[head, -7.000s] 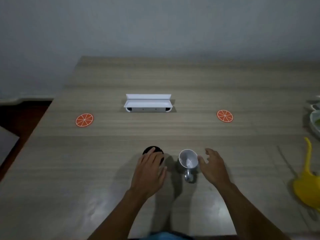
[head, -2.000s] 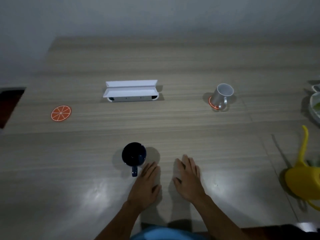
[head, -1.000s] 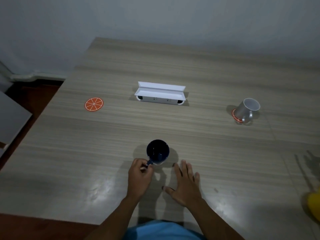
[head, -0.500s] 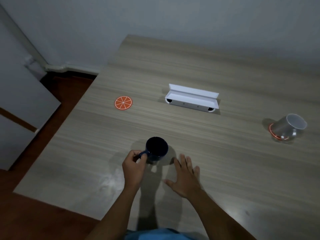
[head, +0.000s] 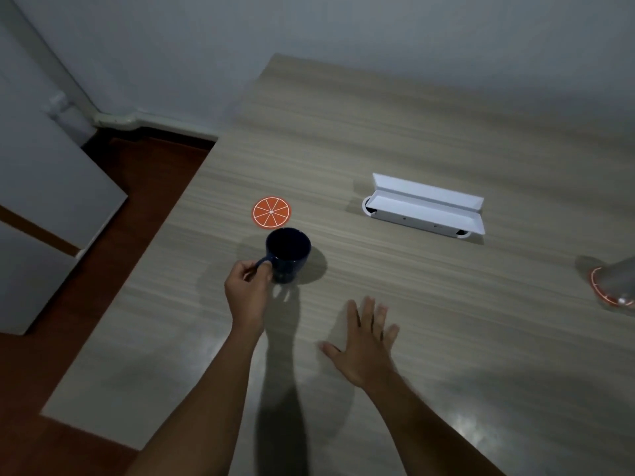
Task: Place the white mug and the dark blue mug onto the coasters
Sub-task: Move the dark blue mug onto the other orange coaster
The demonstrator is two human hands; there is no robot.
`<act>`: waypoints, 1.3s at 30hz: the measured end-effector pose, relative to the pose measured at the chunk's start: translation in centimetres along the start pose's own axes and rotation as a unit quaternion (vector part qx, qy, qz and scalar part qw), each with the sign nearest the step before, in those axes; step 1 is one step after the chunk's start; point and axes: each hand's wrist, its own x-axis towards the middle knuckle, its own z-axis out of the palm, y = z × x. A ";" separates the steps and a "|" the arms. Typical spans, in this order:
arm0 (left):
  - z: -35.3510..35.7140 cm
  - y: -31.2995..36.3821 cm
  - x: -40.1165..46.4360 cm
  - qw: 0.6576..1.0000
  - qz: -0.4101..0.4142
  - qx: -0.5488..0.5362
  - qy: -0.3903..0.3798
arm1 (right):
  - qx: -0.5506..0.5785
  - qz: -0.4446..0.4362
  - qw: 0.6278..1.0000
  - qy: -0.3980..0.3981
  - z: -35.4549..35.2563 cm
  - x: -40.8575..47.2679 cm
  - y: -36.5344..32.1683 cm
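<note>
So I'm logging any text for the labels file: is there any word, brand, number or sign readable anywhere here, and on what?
No readable text anywhere.
Round orange-slice coaster: white segment lines only, no lettering.
Dark blue ceramic mug, held by the left hand: plain.
Open white rectangular box: a few small dark dots on its front, too small to read as anything.

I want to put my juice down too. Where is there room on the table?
Lots of bare table lies behind the white box, toward the wall. There is also room between the flat right hand and the white mug. It is crowded around the orange coaster, where the left hand holds the dark blue mug.
</note>
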 end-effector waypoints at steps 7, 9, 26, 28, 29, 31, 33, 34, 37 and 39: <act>2.6 2.1 6.8 0.999 -0.003 -0.036 0.031 | -0.012 -0.037 0.999 0.031 -0.1 2.2 -1.8; 3.3 2.3 8.5 0.999 0.001 -0.042 0.034 | -0.016 -0.048 0.998 0.035 -0.4 3.0 -2.2; 6.0 1.9 13.2 0.994 0.035 -0.080 0.068 | -0.079 -0.047 0.995 0.035 0.6 4.4 -2.2; 6.1 1.7 13.2 0.994 0.037 -0.079 0.064 | -0.079 -0.048 0.995 0.035 0.6 4.4 -2.2; 6.1 1.7 13.2 0.994 0.036 -0.081 0.063 | -0.079 -0.048 0.995 0.035 0.5 4.4 -2.2; 6.1 1.7 13.3 0.994 0.032 -0.086 0.062 | -0.078 -0.047 0.995 0.035 0.6 4.4 -2.2; 6.2 1.8 13.4 0.994 0.038 -0.088 0.062 | -0.075 -0.048 0.995 0.035 0.5 4.4 -2.1; 6.2 1.9 13.4 0.993 0.041 -0.089 0.063 | -0.074 -0.048 0.995 0.036 0.5 4.4 -2.1; 6.4 2.0 13.3 0.993 0.042 -0.082 0.068 | -0.074 -0.047 0.996 0.033 0.6 4.4 -2.1; 6.6 1.9 13.3 0.994 0.041 -0.070 0.072 | -0.066 -0.050 0.996 0.035 0.7 4.5 -2.1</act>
